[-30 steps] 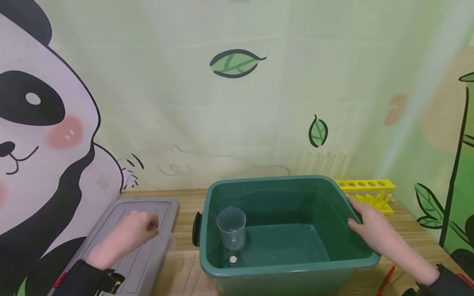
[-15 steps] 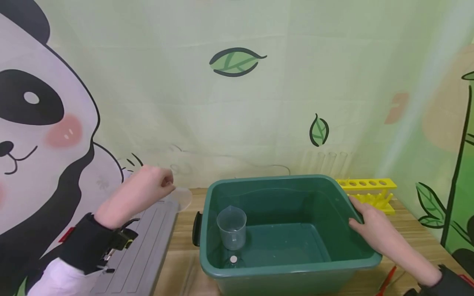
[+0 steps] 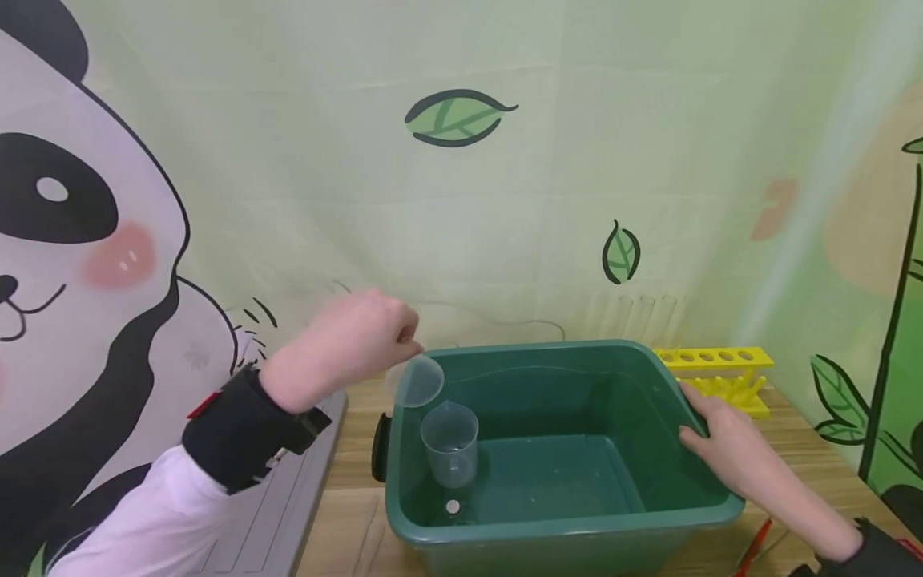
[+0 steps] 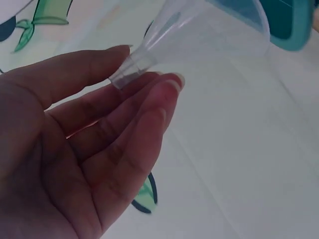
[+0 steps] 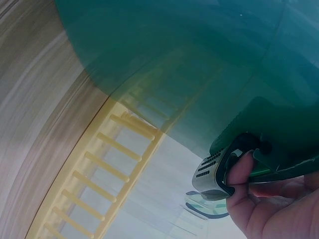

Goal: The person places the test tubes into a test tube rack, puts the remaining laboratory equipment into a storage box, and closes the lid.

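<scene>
My left hand (image 3: pixel 353 344) pinches a clear plastic funnel (image 3: pixel 421 381) by its narrow stem. In the left wrist view, thumb and fingertips meet at the stem of the funnel (image 4: pixel 209 30), whose wide mouth faces away from the palm. The funnel hangs over the left rim of a green plastic bin (image 3: pixel 548 525). Inside the bin, at left, a clear measuring jug (image 3: pixel 450 453) stands upright, near a small object with a white cap (image 3: pixel 453 506). My right hand (image 3: pixel 735 449) grips the bin's right rim; the right wrist view shows its fingers at the bin's handle (image 5: pixel 212 174).
A grey lid (image 3: pixel 281 513) lies on the wooden table left of the bin. Behind the bin's right side stands a yellow test tube rack (image 3: pixel 721 357), with clear test tubes (image 3: pixel 645 320) beside it. A slim red object (image 3: pixel 754 548) lies at front right.
My left hand has risen from above the grey lid and moved right with the funnel, to over the bin's left edge. The right hand has stayed on the rim.
</scene>
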Available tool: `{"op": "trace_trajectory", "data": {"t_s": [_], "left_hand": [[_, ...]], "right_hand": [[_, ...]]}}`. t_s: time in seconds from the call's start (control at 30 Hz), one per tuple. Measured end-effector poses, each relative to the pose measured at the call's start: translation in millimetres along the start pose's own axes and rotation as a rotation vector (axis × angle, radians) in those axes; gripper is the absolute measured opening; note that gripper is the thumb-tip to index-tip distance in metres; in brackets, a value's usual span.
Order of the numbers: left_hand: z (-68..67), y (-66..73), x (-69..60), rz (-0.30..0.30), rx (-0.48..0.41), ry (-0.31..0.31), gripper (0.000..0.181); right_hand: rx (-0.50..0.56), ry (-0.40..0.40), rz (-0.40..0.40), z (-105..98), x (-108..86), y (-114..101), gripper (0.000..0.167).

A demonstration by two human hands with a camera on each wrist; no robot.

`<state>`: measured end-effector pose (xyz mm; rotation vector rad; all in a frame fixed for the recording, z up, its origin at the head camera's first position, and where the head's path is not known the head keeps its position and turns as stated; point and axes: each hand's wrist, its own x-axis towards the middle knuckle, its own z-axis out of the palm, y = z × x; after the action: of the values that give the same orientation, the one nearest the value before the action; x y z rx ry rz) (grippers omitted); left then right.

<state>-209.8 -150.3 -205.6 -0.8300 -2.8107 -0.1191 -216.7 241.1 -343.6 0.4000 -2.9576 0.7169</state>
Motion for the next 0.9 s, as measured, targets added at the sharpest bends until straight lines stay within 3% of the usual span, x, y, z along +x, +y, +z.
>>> {"op": "trace_trajectory", "data": {"t_s": [0.37,0.5,0.63,0.9], "left_hand": [[30.6,49.2,27.0,0.255,0.067,-0.173,0.032],[46.4,63.4,34.6,0.275,0.057,-0.253,0.033],[57.4,73.9,43.6,0.258,0.051,-0.326,0.028],[77.5,85.5,61.3,0.282,0.039,-0.383,0.033]], "right_hand": [[-0.004,0.012,-0.007,1,-1.5,1,0.059],[-0.016,0.016,0.002,2,-1.7,1,0.060],[-0.020,0.013,0.009,1,-1.5,1,0.060],[-0.013,0.015,0.000,2,-1.3,1,0.059]]}}
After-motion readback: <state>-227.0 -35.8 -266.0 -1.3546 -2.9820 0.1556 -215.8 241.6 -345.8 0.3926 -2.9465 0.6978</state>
